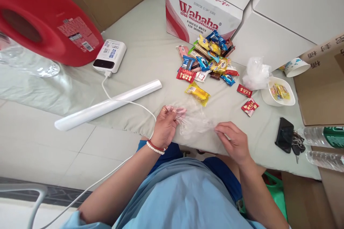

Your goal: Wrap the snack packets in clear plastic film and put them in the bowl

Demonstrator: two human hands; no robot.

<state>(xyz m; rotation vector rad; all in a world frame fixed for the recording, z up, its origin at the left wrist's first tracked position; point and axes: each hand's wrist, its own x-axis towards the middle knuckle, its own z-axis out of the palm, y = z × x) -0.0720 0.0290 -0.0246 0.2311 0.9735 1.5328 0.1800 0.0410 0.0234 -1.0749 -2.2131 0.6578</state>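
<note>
A thin clear plastic bag [192, 123] is stretched between my two hands at the table's near edge. My left hand [166, 121] is closed on its left end, where a pinkish part shows by the fingers. At the other end, my right hand [232, 139] pinches the bag between thumb and fingertips. Just beyond the bag lies a yellow wrapped snack [197, 93]. Behind that is a heap of small packaged snacks [206, 57] in several colours. Two red packets [249, 107] lie apart to the right.
A white Wahaha carton [199, 14] stands behind the heap. On the right are a white tub [278, 96] holding snacks, a crumpled plastic bag [256, 73], keys [297, 143] and bottles [311, 136]. Leftward lie a white tube [110, 105], a corded white device [110, 55] and a red jug [59, 18].
</note>
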